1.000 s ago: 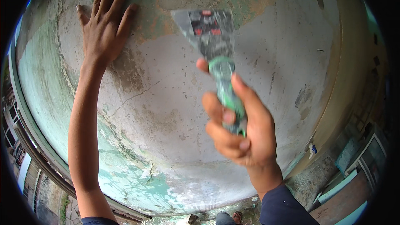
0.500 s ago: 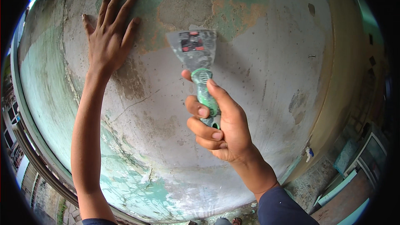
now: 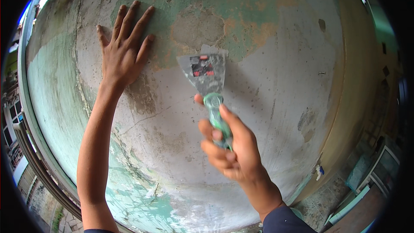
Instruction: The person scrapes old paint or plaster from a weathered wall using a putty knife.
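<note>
The left hand (image 3: pixel 123 58) lay flat on the weathered wall (image 3: pixel 172 164) with its fingers spread wide, holding nothing; such a stance probably braced the body and kept that arm out of the other's way. The right hand (image 3: pixel 228 146), lower and to the right, was curled round a scraper (image 3: pixel 212 99), which rose from its grip with the broad blade (image 3: pixel 211 84) uppermost, level with the left palm and well apart from it. The thumb lay along the green and grey handle (image 3: pixel 221 125), while one fingertip showed on the far side of the neck and the rest wrapped round below, a hold that likely helped to steer the blade and push behind it. Its wide edge faced a rough bare patch (image 3: pixel 198 30) above the right hand, where green paint (image 3: pixel 168 0) met pale plaster; blur made it impossible to tell whether the edge touched the wall. A soft shadow fell beside the blade. Off to the right of the right hand, a small nail (image 3: pixel 321 73) stuck out higher up, and a blue-and-white fitting (image 3: pixel 319 172) sat lower down.
</note>
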Action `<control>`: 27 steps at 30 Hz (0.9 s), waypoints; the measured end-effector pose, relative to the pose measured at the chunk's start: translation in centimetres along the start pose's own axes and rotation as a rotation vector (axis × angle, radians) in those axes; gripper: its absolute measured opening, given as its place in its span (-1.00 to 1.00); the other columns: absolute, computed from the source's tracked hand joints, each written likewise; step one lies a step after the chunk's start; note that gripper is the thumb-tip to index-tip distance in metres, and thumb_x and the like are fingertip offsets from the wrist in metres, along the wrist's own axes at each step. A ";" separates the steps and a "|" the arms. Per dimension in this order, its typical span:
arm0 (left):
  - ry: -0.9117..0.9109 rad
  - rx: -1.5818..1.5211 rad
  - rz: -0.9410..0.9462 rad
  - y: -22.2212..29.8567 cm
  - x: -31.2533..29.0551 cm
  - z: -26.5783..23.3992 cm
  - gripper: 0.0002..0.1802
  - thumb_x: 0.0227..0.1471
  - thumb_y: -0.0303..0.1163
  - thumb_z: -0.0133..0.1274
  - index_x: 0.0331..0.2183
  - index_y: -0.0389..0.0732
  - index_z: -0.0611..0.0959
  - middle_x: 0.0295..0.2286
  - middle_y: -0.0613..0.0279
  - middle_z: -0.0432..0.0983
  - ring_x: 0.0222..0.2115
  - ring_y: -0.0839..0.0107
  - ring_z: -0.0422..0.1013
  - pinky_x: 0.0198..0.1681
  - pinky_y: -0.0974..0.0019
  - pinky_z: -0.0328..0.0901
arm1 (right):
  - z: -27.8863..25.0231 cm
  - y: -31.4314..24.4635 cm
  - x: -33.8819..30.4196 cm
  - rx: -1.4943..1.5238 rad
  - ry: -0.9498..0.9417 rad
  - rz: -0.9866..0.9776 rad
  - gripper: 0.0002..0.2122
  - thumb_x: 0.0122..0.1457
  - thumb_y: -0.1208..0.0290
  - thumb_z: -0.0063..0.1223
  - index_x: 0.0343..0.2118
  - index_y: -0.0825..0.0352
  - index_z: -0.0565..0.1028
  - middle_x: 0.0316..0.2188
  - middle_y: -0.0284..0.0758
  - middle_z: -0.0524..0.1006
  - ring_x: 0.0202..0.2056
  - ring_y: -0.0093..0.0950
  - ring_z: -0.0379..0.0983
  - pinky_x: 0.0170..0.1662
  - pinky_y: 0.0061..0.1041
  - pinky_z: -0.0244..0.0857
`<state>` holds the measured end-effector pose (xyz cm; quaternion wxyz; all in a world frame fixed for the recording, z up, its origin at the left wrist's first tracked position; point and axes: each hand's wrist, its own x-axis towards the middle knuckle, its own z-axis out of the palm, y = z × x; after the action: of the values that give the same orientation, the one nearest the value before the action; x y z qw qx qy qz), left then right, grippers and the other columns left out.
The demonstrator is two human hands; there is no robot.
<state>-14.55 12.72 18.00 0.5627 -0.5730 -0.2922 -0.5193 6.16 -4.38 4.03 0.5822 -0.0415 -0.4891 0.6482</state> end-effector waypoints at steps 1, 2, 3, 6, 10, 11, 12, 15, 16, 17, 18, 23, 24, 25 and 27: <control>-0.011 0.042 -0.004 0.1 0.4 -0.1 -0.42 0.23 0.12 -0.38 0.26 0.36 0.22 0.30 0.39 0.01 0.33 0.35 -0.12 0.29 -0.33 -0.50 | 0.0 -0.1 1.5 -0.035 -0.022 -0.028 -0.58 0.40 0.11 -0.39 0.23 0.18 0.16 -0.49 -0.45 0.25 -0.73 -0.76 0.03 -0.80 -0.75 -0.11; -0.022 0.054 -0.012 0.0 0.2 0.1 -0.42 0.23 0.12 -0.38 0.26 0.36 0.22 0.30 0.39 0.01 0.33 0.35 -0.12 0.29 -0.33 -0.50 | 0.1 -0.1 1.6 -0.031 -0.026 -0.010 -0.58 0.40 0.11 -0.39 0.23 0.18 0.16 -0.49 -0.45 0.25 -0.73 -0.76 0.03 -0.80 -0.75 -0.11; -0.018 0.043 -0.013 0.0 0.1 0.0 -0.42 0.24 0.12 -0.39 0.26 0.36 0.22 0.30 0.39 0.01 0.33 0.34 -0.11 0.29 -0.33 -0.50 | 0.7 -0.2 1.0 0.026 -0.011 -0.014 -0.58 0.41 0.14 -0.41 0.24 0.22 0.14 -0.50 -0.45 0.24 -0.75 -0.75 0.02 -0.83 -0.76 -0.10; -0.008 0.024 -0.011 -0.2 -0.2 0.1 -0.42 0.24 0.13 -0.40 0.26 0.36 0.21 0.30 0.40 0.01 0.33 0.34 -0.11 0.29 -0.34 -0.50 | 0.7 0.0 -0.6 0.087 -0.030 -0.044 -0.59 0.42 0.18 -0.42 0.24 0.24 0.12 -0.51 -0.46 0.23 -0.77 -0.75 0.00 -0.84 -0.78 -0.10; -0.002 0.020 -0.017 0.0 0.4 0.2 -0.42 0.24 0.13 -0.42 0.26 0.38 0.20 0.30 0.42 0.01 0.33 0.34 -0.11 0.29 -0.35 -0.51 | 0.5 -1.5 2.9 -0.063 0.019 -0.097 -0.59 0.42 0.16 -0.41 0.22 0.26 0.14 -0.51 -0.45 0.23 -0.74 -0.77 0.02 -0.84 -0.78 -0.09; -0.004 0.012 -0.016 0.3 0.3 0.4 -0.42 0.24 0.13 -0.42 0.26 0.38 0.20 0.30 0.42 0.01 0.33 0.34 -0.11 0.29 -0.35 -0.51 | 0.7 -1.7 1.9 -0.023 0.003 -0.070 -0.59 0.41 0.13 -0.38 0.20 0.23 0.17 -0.49 -0.46 0.25 -0.73 -0.77 0.03 -0.81 -0.77 -0.11; 0.005 0.021 -0.016 0.0 0.2 0.5 -0.42 0.24 0.13 -0.42 0.26 0.38 0.21 0.30 0.42 0.01 0.33 0.34 -0.11 0.29 -0.36 -0.50 | 1.1 -1.5 0.9 0.018 -0.028 -0.038 -0.59 0.40 0.10 -0.36 0.18 0.21 0.21 -0.48 -0.46 0.27 -0.72 -0.76 0.04 -0.78 -0.76 -0.12; 0.007 0.032 -0.015 -0.4 -0.4 0.6 -0.42 0.23 0.14 -0.43 0.26 0.39 0.21 0.30 0.42 0.01 0.33 0.34 -0.11 0.28 -0.37 -0.50 | 1.3 0.5 -2.5 0.114 -0.129 0.081 -0.59 0.39 0.10 -0.35 0.18 0.20 0.20 -0.47 -0.45 0.27 -0.73 -0.75 0.03 -0.78 -0.75 -0.11; 0.003 0.029 -0.014 -0.4 -0.3 0.6 -0.42 0.23 0.14 -0.43 0.26 0.39 0.21 0.30 0.42 0.01 0.33 0.34 -0.11 0.29 -0.36 -0.50 | 0.8 0.2 -1.4 0.109 -0.137 0.083 -0.59 0.39 0.10 -0.35 0.18 0.20 0.20 -0.47 -0.45 0.27 -0.73 -0.75 0.03 -0.78 -0.75 -0.11; -0.001 0.025 -0.013 -0.2 -0.2 0.5 -0.42 0.23 0.14 -0.43 0.26 0.39 0.21 0.30 0.42 0.01 0.33 0.34 -0.11 0.29 -0.36 -0.50 | 0.2 -0.2 0.2 0.052 -0.082 0.026 -0.58 0.39 0.09 -0.35 0.20 0.20 0.19 -0.48 -0.45 0.26 -0.73 -0.75 0.03 -0.79 -0.75 -0.11; 0.001 0.033 -0.014 0.0 0.2 0.4 -0.42 0.23 0.14 -0.43 0.26 0.39 0.21 0.30 0.42 0.01 0.33 0.34 -0.11 0.29 -0.37 -0.50 | 0.0 -0.3 1.5 -0.006 -0.027 -0.031 -0.57 0.39 0.08 -0.35 0.21 0.19 0.17 -0.48 -0.45 0.26 -0.73 -0.74 0.03 -0.79 -0.74 -0.10; 0.018 0.034 -0.005 -0.5 -0.2 0.4 -0.42 0.23 0.14 -0.44 0.26 0.38 0.21 0.30 0.42 0.01 0.33 0.35 -0.11 0.28 -0.39 -0.50 | 0.3 0.9 -1.1 0.049 -0.069 -0.031 -0.55 0.39 0.06 -0.34 0.22 0.19 0.16 -0.47 -0.44 0.27 -0.73 -0.74 0.03 -0.78 -0.75 -0.11; 0.025 0.017 -0.003 -0.5 -0.4 0.7 -0.42 0.23 0.14 -0.44 0.26 0.38 0.21 0.30 0.42 0.01 0.33 0.34 -0.11 0.27 -0.40 -0.49 | -0.3 0.8 -0.5 0.048 -0.076 -0.031 -0.55 0.39 0.06 -0.34 0.22 0.19 0.16 -0.47 -0.44 0.27 -0.73 -0.74 0.03 -0.78 -0.75 -0.11; 0.031 -0.001 -0.002 -0.6 -0.4 0.9 -0.42 0.23 0.14 -0.44 0.26 0.38 0.22 0.30 0.42 0.01 0.33 0.34 -0.10 0.27 -0.41 -0.48 | -0.9 0.6 0.5 0.008 -0.067 -0.037 -0.56 0.39 0.07 -0.34 0.22 0.19 0.16 -0.47 -0.44 0.27 -0.73 -0.74 0.03 -0.78 -0.74 -0.11; 0.031 0.007 0.007 0.0 0.2 0.7 -0.42 0.24 0.13 -0.44 0.26 0.38 0.22 0.30 0.42 0.01 0.33 0.35 -0.10 0.27 -0.41 -0.48 | -0.6 -0.3 2.1 -0.070 -0.026 -0.083 -0.57 0.40 0.10 -0.35 0.21 0.20 0.17 -0.47 -0.45 0.26 -0.73 -0.74 0.04 -0.79 -0.73 -0.11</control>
<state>-14.33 13.29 18.32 0.5710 -0.5638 -0.2834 -0.5251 6.06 -2.37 4.99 0.6005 -0.0330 -0.5204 0.6062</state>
